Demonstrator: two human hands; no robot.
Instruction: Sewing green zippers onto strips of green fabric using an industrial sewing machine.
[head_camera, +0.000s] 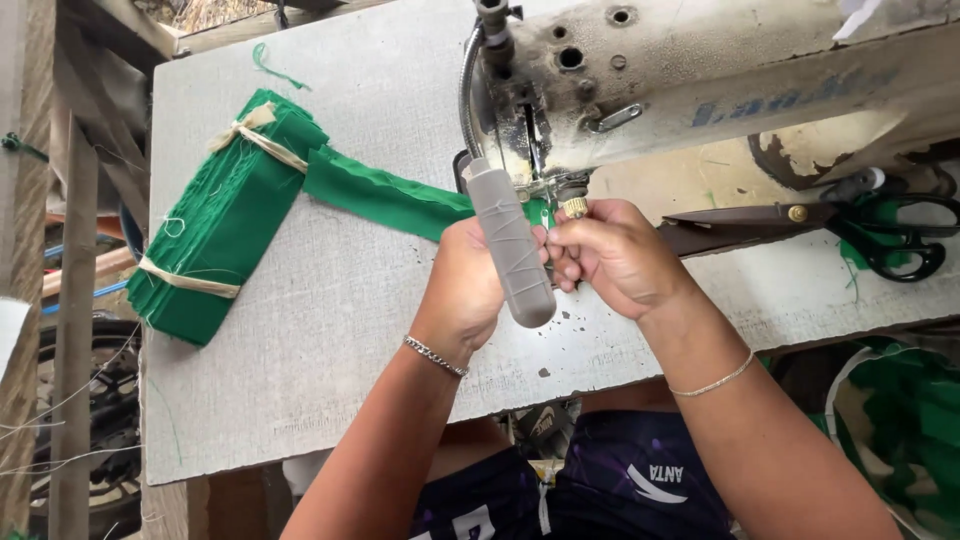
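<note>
The left hand (462, 290) is closed around a grey-handled tool (510, 243), a screwdriver by the look of its ribbed grip, with the fingers wrapped tight about the handle. The handle tilts upward and away from the person, its butt end pointing back toward them and its working end hidden behind the sewing machine head (700, 80). The right hand (612, 255) sits just beside the left, touching it, with thumb and fingertips pressed together on a small brass-coloured knurled screw (576, 207) under the machine's needle area. Each wrist wears a thin bracelet.

Both hands work near the middle of the bench (330, 330), a pale grey board, right at the foot of the worn cream machine head, which fills the far right corner. A strip of green fabric (385, 195) runs from beneath the machine toward the far left corner, where it meets a folded stack of green cloth (225, 215) bound with two pale ties. That bundle lies tilted along the left edge. A pair of large tailor's scissors (810, 222) with black handles rests on the right side of the bench, blades pointing toward the hands, well apart from the bundle. More green cloth shows below the right edge.
</note>
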